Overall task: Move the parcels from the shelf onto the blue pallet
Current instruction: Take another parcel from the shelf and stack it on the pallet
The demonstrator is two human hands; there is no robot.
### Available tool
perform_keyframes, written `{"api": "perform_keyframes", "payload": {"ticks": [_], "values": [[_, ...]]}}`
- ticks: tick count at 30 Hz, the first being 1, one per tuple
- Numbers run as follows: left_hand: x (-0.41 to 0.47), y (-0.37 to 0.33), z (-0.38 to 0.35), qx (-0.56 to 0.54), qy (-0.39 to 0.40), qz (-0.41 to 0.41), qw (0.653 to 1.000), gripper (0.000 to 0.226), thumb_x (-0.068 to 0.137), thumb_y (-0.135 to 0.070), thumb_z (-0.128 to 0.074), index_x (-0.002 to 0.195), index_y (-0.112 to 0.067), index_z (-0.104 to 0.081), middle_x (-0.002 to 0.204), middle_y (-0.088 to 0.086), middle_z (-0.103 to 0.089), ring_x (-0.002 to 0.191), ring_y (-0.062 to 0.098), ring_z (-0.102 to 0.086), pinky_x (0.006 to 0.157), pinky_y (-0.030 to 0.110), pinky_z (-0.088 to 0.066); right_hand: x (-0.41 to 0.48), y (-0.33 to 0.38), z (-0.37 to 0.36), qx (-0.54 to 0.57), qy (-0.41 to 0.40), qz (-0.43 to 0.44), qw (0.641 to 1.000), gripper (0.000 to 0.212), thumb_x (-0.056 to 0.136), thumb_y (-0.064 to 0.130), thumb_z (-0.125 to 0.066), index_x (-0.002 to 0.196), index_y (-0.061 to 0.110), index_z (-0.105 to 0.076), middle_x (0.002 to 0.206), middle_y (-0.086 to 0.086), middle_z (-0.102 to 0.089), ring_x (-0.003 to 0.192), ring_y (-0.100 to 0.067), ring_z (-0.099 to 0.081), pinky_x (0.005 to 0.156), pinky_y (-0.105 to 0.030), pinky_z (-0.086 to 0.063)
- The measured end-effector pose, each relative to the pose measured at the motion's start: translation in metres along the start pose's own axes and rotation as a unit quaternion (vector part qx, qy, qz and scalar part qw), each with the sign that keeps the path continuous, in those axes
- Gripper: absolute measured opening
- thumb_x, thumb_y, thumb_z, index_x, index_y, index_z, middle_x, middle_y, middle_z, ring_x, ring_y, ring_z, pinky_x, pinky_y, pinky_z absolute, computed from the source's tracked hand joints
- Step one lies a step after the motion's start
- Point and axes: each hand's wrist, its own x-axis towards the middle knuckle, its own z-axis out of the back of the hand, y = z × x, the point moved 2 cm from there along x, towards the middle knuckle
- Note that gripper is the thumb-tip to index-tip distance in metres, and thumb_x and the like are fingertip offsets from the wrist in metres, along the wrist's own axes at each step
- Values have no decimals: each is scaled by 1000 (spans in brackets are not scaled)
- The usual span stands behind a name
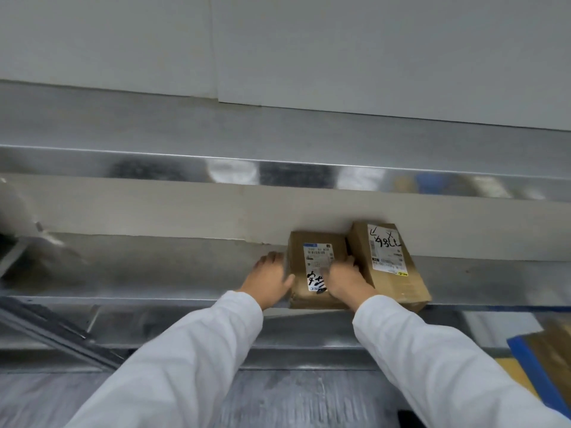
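Two brown cardboard parcels at centre right: the left parcel point(312, 251) and the right parcel point(390, 268). Two hands: left hand point(269, 281), right hand point(345, 281). One blue pallet point(538, 372), lower right.

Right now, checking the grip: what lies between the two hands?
The left parcel, label up: left hand at one side, right hand at the other; head view.
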Motion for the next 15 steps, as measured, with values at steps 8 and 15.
{"api": "perform_keyframes", "payload": {"ticks": [8,15], "values": [[21,19,-26,-153,21,38,987,50,96,-35,-53,137,-9,-41,127,15,-52,117,31,-52,100,43,-43,25,14,-15,181,22,0,983,110,85,50,-66,150,-3,5,155,-20,-21,143,-34,-21,115,-41,-27],[20,18,-35,-294,16,31,955,48,91,-19,-56,136,-10,-42,126,14,-57,116,28,-57,98,42,-46,28,7,-27,359,-6,-36,933,101,72,27,-84,143,4,-15,141,-11,-46,133,-27,-43,109,-39,-38]]}}
